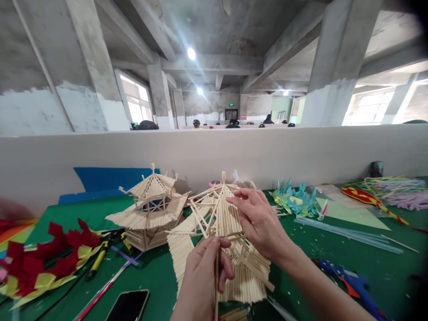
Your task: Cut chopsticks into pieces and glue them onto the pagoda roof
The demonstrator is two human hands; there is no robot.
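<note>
A pavilion model of pale thin wooden sticks stands in front of me, with part of its pointed roof covered and part an open frame. My left hand is at the near lower edge of the upper roof. Its thumb and fingers pinch a thin wooden stick that runs down toward me. My right hand is closed against the right side of the roof, fingertips on the sticks just below the peak; its thumb is hidden. A similar stick pavilion stands to the left, apart from my hands.
On the green table lie a phone, a blue glue gun, and pale blue glue sticks. Red and yellow paper work is left, a blue paper piece right. A white partition runs behind; people's heads show beyond.
</note>
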